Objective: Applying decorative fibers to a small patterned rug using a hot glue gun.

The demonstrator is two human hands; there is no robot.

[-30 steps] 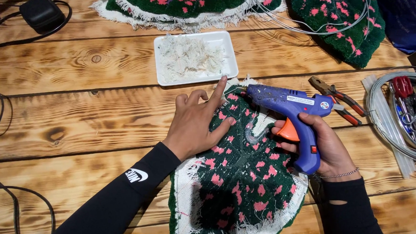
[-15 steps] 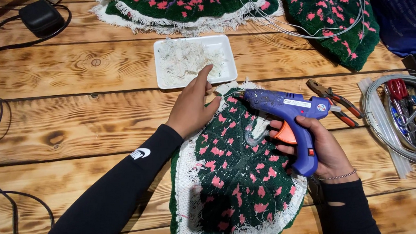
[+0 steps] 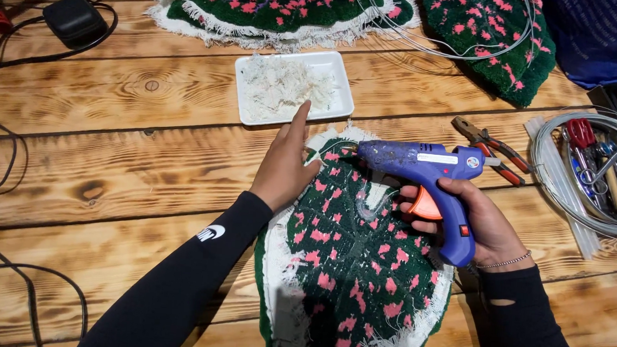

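Observation:
My right hand [image 3: 478, 221] grips a blue hot glue gun [image 3: 428, 180] by its handle, a finger on the orange trigger. The nozzle points left over the top edge of a green tufted piece with pink spots [image 3: 356, 267], which lies backing up in front of me. A clear blob of glue sits on the piece below the gun. My left hand [image 3: 285, 167] rests flat on the piece's upper left corner. Its fingertips reach the near rim of a white tray [image 3: 341, 91] that holds white fibre scraps.
Two more green tufted pieces [image 3: 289, 3] [image 3: 495, 42] lie at the far edge of the wooden table [image 3: 112, 163]. Pliers [image 3: 489, 148], a wire coil [image 3: 588, 202] and several hand tools sit at the right. A black adapter [image 3: 74, 19] and cables lie at the left.
My left hand slid from flat on the piece up and away toward the white tray. The glue gun has stayed almost in place over the piece.

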